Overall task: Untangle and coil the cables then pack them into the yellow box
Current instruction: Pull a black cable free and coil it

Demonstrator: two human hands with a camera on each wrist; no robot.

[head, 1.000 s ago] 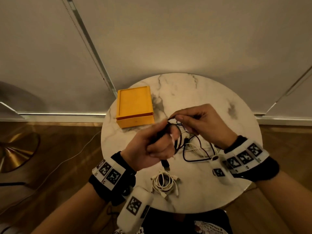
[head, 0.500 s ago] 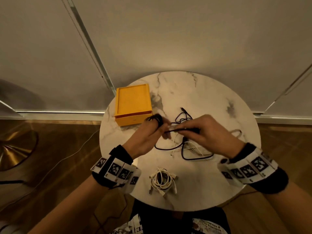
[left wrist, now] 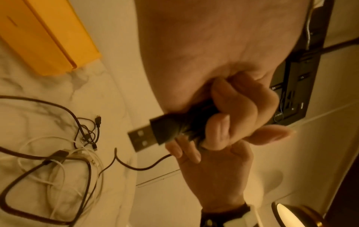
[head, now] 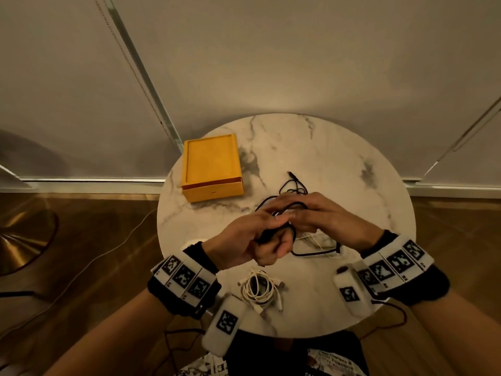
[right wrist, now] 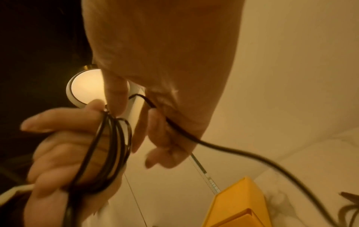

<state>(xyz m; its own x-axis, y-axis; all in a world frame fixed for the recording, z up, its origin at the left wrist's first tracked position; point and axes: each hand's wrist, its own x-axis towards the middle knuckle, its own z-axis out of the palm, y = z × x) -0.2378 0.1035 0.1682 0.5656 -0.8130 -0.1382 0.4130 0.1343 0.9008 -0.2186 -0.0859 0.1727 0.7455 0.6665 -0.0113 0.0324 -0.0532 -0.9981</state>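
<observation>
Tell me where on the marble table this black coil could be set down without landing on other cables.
Bare marble shows on the far right of the table, beyond the right hand, and between the yellow box and the left hand. The middle is crowded with the black-and-white tangle; the coiled white cable fills the near edge.

Black cable half-coiled; yellow box closed.

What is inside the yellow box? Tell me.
Nothing shows inside the yellow box: the head view shows a bare recessed top, apparently its lid, so the interior is hidden. No cable rests on it; the coiled white cable lies on the table.
</observation>
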